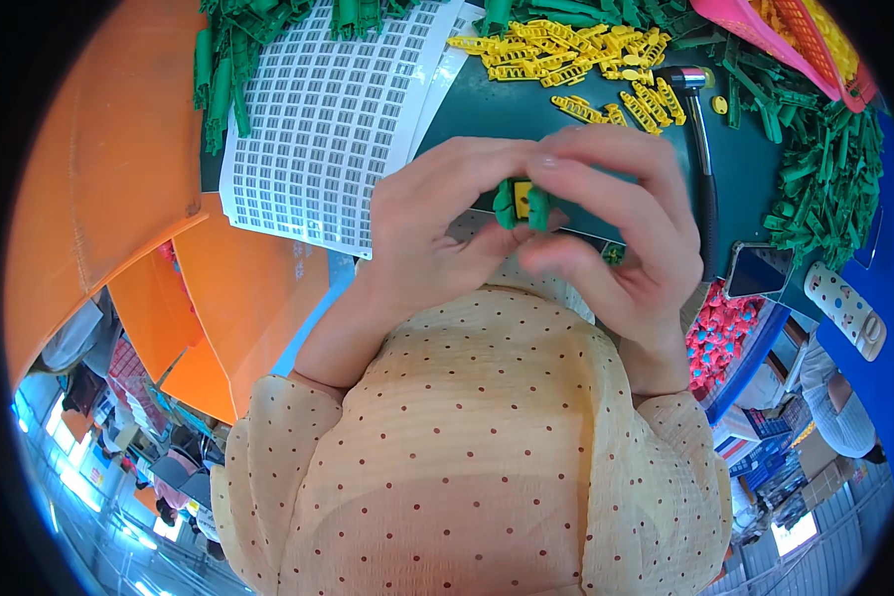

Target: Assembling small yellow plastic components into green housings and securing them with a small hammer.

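A small green plastic part with a yellow insert (523, 202) is held up in front of my chest, above the table's near edge. My left hand (422, 204) is closed on it from the left, thumb below and fingers above. From the right, my right hand (636, 214) curls round the same part; its index fingertip meets the top, and its slightly blurred thumb lies just under it. The fingers hide much of the part, so its full shape does not show. Loose yellow ladder-shaped plastic pieces (536, 55) lie on the dark green table beyond my hands.
White sheets of small grey labels (308, 129) lie left. Green plastic parts (829, 179) are heaped right, near a pink basket (780, 45). A black-handled tool with a metal head (700, 129), a phone (760, 270) and a patterned white case (844, 308) lie right. Orange bins (258, 308) stand left.
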Action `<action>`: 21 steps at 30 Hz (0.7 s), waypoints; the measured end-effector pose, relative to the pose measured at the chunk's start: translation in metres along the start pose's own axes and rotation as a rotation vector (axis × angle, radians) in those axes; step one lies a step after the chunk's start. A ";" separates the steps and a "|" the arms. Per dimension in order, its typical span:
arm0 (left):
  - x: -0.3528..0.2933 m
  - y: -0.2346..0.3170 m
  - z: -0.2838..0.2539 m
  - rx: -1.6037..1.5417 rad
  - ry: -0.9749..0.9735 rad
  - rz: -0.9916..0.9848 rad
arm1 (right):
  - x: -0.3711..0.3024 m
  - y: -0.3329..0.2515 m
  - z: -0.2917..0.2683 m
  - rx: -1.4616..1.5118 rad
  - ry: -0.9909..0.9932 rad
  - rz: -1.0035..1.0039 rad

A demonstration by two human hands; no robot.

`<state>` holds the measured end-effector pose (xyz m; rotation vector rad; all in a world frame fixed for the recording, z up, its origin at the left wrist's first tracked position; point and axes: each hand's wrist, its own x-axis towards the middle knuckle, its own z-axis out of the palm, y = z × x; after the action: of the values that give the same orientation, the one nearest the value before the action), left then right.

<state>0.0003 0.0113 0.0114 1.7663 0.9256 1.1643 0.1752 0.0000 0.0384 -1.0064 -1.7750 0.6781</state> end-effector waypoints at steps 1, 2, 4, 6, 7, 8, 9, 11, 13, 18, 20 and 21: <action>-0.001 -0.002 0.000 0.024 0.001 0.039 | -0.001 0.006 0.002 -0.010 -0.021 -0.043; -0.002 -0.003 0.000 0.050 0.004 0.077 | -0.001 0.006 0.002 -0.009 -0.021 -0.043; -0.003 -0.004 0.002 0.048 0.025 0.089 | -0.002 0.006 0.003 0.044 -0.006 -0.010; -0.003 -0.003 0.003 0.045 0.044 0.101 | -0.002 0.004 0.002 0.069 -0.010 0.008; -0.002 -0.002 0.002 0.086 0.036 0.126 | -0.002 0.004 0.002 0.093 -0.014 0.024; -0.001 -0.002 0.002 0.127 0.029 0.151 | -0.002 0.005 0.003 0.092 -0.014 0.024; -0.001 -0.002 0.002 0.127 0.029 0.151 | -0.003 0.007 0.004 0.138 -0.002 0.057; -0.001 -0.002 0.001 0.198 0.037 0.165 | -0.005 0.007 0.007 0.183 0.008 0.089; 0.001 -0.004 0.000 0.206 0.015 0.178 | -0.006 0.007 0.009 0.257 0.043 0.141; 0.012 -0.004 -0.012 0.264 -0.173 0.213 | -0.015 0.012 -0.002 0.236 -0.024 0.140; 0.012 -0.006 -0.012 0.239 -0.230 0.247 | -0.017 0.013 -0.004 0.201 -0.082 0.109; 0.011 -0.006 -0.012 0.237 -0.231 0.248 | -0.017 0.013 -0.004 0.208 -0.075 0.107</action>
<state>-0.0083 0.0264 0.0130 2.2056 0.7453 1.0030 0.1865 -0.0082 0.0222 -0.9487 -1.6832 0.9585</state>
